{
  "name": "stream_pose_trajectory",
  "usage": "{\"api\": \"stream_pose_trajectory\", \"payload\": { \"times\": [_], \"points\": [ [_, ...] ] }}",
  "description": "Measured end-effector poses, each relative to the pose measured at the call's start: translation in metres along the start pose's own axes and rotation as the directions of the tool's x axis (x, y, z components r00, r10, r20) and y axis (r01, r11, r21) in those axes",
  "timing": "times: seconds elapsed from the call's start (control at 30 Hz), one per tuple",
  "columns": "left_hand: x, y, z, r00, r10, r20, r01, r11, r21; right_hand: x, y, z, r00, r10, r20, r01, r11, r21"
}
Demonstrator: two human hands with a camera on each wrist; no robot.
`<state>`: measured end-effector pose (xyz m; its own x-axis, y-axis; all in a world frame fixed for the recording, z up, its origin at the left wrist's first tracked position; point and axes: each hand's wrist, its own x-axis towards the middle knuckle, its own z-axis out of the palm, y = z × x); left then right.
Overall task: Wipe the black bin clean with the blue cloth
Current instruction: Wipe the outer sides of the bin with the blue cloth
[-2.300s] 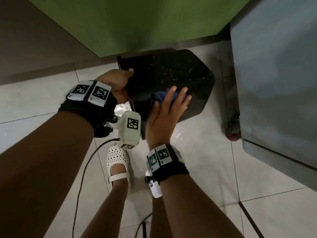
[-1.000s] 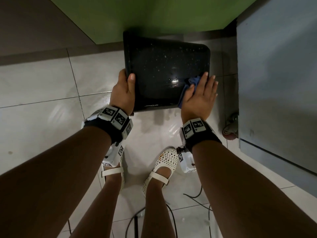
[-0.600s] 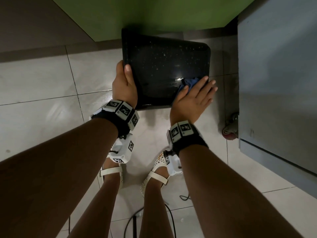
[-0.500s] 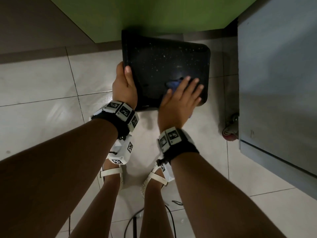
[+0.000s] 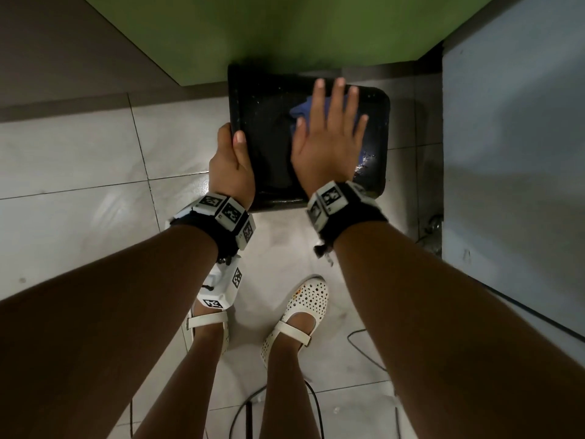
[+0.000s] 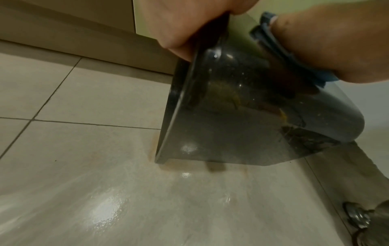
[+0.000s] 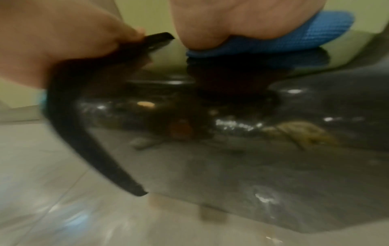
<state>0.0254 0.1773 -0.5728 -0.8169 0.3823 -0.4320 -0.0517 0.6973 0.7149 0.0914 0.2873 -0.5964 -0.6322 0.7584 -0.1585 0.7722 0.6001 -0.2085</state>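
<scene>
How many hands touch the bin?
2. The left hand grips the rim of the black bin on its left side; the right hand presses the blue cloth flat on its upturned wall.

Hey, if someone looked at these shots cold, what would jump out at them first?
First, the black bin, tipped on its side on the pale tiled floor in front of a green wall. The right hand presses a blue cloth flat against the bin's side with fingers spread, while the left hand grips the rim. Below, white perforated shoes stand out near the bottom of the head view.
</scene>
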Motion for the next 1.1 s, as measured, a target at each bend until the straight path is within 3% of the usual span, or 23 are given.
{"api": "stream_pose_trajectory", "payload": {
  "times": [0.17, 0.23, 0.27, 0.37, 0.4, 0.47, 0.53, 0.63, 0.7, 0.8, 0.93, 1.1],
  "points": [
    [-0.001, 0.003, -0.001, 1.0, -0.02, 0.008, 0.02, 1.0, -0.018, 0.024, 0.037, -0.02, 0.968, 0.23, 0.098, -0.23, 0.973, -0.011],
    [-0.001, 0.004, 0.0, 1.0, -0.029, 0.0, 0.029, 0.999, -0.021, 0.029, 0.048, -0.026, 0.931, 0.344, 0.124, -0.356, 0.929, 0.098],
    [-0.001, 0.004, 0.0, 1.0, -0.029, -0.006, 0.029, 0.999, -0.019, 0.031, 0.053, -0.03, 0.885, 0.432, 0.174, -0.46, 0.868, 0.185],
    [-0.003, 0.003, 0.001, 1.0, -0.021, -0.022, 0.021, 1.0, -0.023, 0.032, 0.067, -0.04, 0.667, 0.64, 0.382, -0.745, 0.588, 0.316],
    [-0.004, 0.001, 0.002, 1.0, -0.016, -0.025, 0.015, 1.0, -0.026, 0.029, 0.07, -0.041, 0.628, 0.667, 0.401, -0.778, 0.541, 0.319],
    [-0.004, -0.002, 0.001, 1.0, -0.005, -0.023, 0.005, 1.0, -0.023, 0.02, 0.068, -0.038, 0.606, 0.697, 0.384, -0.795, 0.516, 0.318],
    [-0.002, -0.004, 0.001, 1.0, 0.01, -0.012, -0.01, 1.0, -0.019, 0.006, 0.064, -0.029, 0.652, 0.698, 0.296, -0.757, 0.57, 0.32],
    [-0.001, -0.006, 0.0, 1.0, 0.028, -0.002, -0.028, 0.999, -0.031, -0.015, 0.05, -0.016, 0.783, 0.616, 0.084, -0.62, 0.762, 0.186],
    [0.0, -0.006, 0.0, 0.999, 0.036, 0.0, -0.036, 0.998, -0.043, -0.031, 0.039, -0.007, 0.862, 0.507, 0.021, -0.507, 0.86, 0.056],
    [0.001, -0.008, 0.0, 0.999, 0.052, -0.008, -0.052, 0.997, -0.053, -0.055, 0.015, 0.006, 0.971, 0.222, -0.09, -0.226, 0.973, -0.036],
    [0.002, -0.013, 0.001, 0.996, 0.084, -0.024, -0.085, 0.994, -0.066, -0.062, -0.019, 0.013, 0.994, -0.103, -0.021, 0.103, 0.994, -0.029],
    [0.004, -0.015, -0.001, 0.993, 0.114, -0.025, -0.115, 0.992, -0.06, -0.011, -0.051, 0.002, 0.968, -0.239, 0.078, 0.242, 0.969, -0.043]
  ]
}}
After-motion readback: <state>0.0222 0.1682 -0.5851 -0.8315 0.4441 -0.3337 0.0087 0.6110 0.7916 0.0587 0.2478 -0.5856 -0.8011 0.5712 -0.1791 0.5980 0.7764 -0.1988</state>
